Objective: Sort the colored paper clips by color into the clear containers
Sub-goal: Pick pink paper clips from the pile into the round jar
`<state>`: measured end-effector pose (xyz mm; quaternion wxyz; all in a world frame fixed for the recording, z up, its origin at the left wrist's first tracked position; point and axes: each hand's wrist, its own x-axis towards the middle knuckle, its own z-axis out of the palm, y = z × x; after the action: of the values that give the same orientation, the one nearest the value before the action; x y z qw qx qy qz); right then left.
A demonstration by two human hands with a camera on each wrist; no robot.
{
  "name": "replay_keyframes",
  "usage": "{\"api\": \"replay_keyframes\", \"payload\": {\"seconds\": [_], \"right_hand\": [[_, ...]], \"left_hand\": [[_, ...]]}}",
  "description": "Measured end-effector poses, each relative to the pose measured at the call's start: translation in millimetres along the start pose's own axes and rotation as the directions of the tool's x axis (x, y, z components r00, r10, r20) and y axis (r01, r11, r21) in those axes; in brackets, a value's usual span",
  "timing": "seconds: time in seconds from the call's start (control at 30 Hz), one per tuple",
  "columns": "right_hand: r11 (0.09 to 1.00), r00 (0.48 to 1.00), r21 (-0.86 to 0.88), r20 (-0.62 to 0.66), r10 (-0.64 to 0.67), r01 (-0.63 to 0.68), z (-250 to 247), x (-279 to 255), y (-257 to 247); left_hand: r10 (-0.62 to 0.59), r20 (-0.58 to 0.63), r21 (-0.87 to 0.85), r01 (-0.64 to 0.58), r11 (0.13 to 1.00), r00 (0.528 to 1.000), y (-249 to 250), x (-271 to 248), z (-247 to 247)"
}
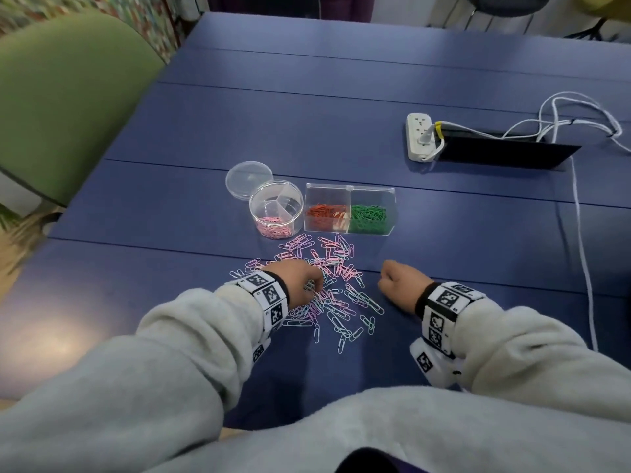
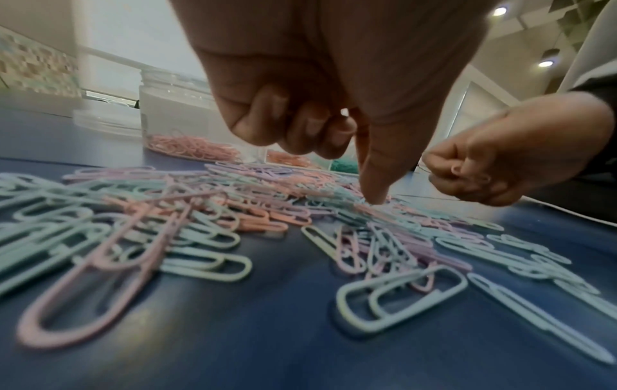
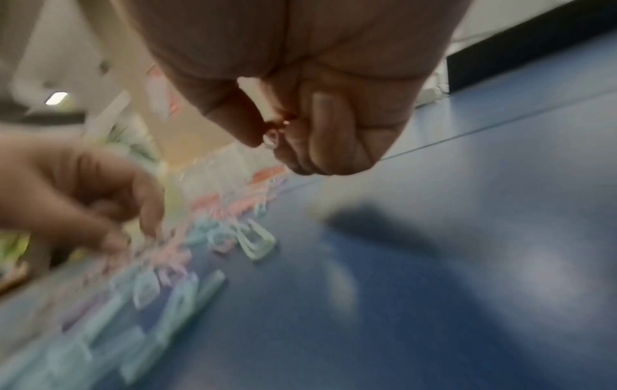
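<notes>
A loose pile of pink, lilac and pale blue paper clips (image 1: 336, 295) lies on the blue table (image 1: 341, 97). My left hand (image 1: 304, 283) is on the pile's left side. In the left wrist view one straight digit (image 2: 374, 190) touches the clips (image 2: 187, 237) while the other fingers curl in; whether it pinches a clip is hidden. My right hand (image 1: 399, 285) is a fist just right of the pile, holding a pinkish clip (image 3: 277, 129). Behind stand a round clear jar (image 1: 276, 208) with pink clips and a clear two-part box (image 1: 350, 192) with orange-red clips on the left and green on the right.
The jar's lid (image 1: 249, 179) lies behind the jar. A white power strip (image 1: 420, 136), white cables (image 1: 580, 199) and a black cable slot (image 1: 505, 151) sit at the far right. A green chair (image 1: 61, 107) stands off the table's left edge.
</notes>
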<state>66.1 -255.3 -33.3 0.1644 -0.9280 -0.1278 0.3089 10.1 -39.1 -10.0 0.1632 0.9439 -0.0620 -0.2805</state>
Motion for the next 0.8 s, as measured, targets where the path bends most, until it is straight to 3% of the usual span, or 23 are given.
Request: {"api": "replay_keyframes", "payload": {"seconds": [0.07,0.17,0.3,0.6,0.7,0.8], "right_hand": [[0.974,0.998,0.223,-0.051,0.047,-0.035,-2,1,6],[0.848,0.995,0.526,-0.039,0.091,-0.057,-1,2,14],[0.75,0.989,0.654,-0.014,0.145,-0.101,2,4,16],[0.861,0.996,0.505,-0.029,0.087,-0.06,3,3,0],[0.964,0.997,0.261,-0.069,-0.036,0.052,0,9,-12],[0.992,0.993,0.063,-0.048,-0.111,0.113,-4,17,-24]], "left_hand": [[0.004,0.017,0.035,-0.005,0.999,1.0,0,2,1],[-0.001,0.024,0.056,-0.001,0.998,1.0,-1,6,5],[0.023,0.041,0.066,-0.026,0.997,0.999,-1,12,4],[-0.06,-0.061,-0.173,0.049,0.984,0.996,-19,1,-1],[-0.129,-0.065,-0.253,0.108,0.961,0.99,-25,-3,-2],[-0.186,-0.094,-0.379,0.138,0.915,0.978,-31,-7,-2]]}}
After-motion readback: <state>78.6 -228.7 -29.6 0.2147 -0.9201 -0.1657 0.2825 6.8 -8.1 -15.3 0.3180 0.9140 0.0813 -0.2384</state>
